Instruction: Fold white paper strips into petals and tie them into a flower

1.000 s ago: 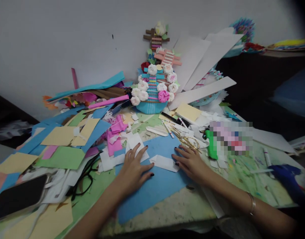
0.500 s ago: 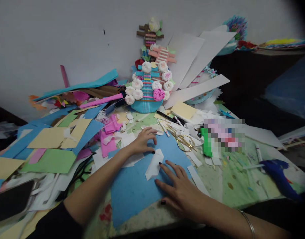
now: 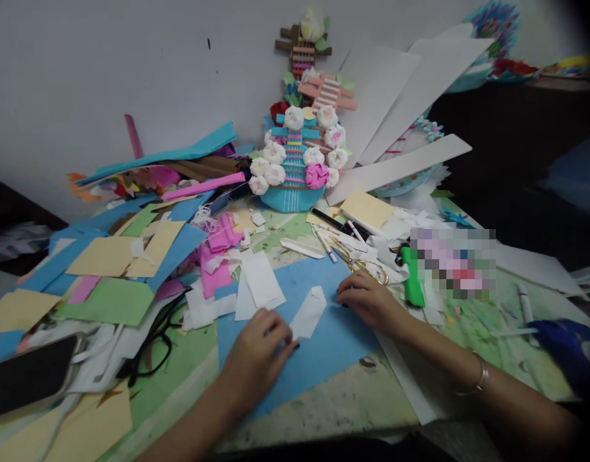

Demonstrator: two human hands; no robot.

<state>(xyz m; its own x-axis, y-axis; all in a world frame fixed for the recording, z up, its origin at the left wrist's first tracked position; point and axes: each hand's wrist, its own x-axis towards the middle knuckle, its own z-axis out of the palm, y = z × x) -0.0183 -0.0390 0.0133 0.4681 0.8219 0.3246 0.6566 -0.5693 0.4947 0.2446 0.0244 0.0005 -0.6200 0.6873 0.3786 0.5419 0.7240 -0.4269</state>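
A narrow folded strip of white paper (image 3: 310,313) with a pointed far end lies on a blue paper sheet (image 3: 345,346). My left hand (image 3: 260,356) is at the strip's near left end, fingers loosely curled and the thumb apart; whether it touches the strip is unclear. My right hand (image 3: 374,301) hovers over the sheet's right side, fingers bent and pointing left, with nothing visible in them. Just beyond it are gold-handled scissors (image 3: 377,273), partly covered by that hand. White paper pieces (image 3: 260,279) overlap the sheet's far left corner.
Paper guitars with white paper roses (image 3: 295,160) stand against the wall. Coloured paper (image 3: 104,305) and a phone (image 3: 32,375) fill the left. Pens (image 3: 327,247), a green roll (image 3: 413,279) and a blue glue gun (image 3: 564,346) lie to the right.
My left hand has drawn back towards me, from beyond the white strip to its near left end. My right hand has moved away from me and right, off the strip's side. The view has shifted slightly.
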